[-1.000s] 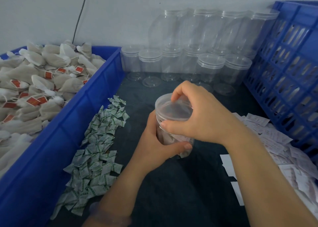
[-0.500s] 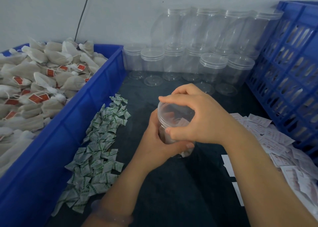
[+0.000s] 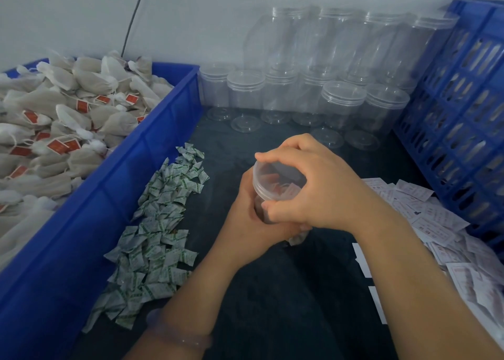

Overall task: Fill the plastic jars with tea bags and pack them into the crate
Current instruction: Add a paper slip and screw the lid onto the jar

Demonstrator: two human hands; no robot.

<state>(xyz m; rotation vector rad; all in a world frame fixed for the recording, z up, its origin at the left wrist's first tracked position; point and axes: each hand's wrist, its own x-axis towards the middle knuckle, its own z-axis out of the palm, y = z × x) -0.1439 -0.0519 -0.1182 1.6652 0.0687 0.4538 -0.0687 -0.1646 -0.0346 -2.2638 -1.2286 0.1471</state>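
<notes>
A clear plastic jar [image 3: 275, 187] with tea bags inside stands tilted above the dark table, at the centre. My left hand [image 3: 248, 223] grips its body from the left and below. My right hand [image 3: 313, 187] curls over its clear lid, fingers round the rim. White tea bags [image 3: 62, 119] with red tags fill the blue bin [image 3: 131, 185] on the left. The slotted blue crate [image 3: 461, 130] stands at the right.
Several empty lidded jars [image 3: 313, 86] are stacked in two tiers against the back wall. A strip of small green-and-white sachets [image 3: 158, 226] lies beside the bin. White paper labels [image 3: 425, 223] are scattered on the right, by the crate.
My right hand has turned on the lid, its fingers shifting round the rim. The jar and both hands sit slightly lower in view and tilted more.
</notes>
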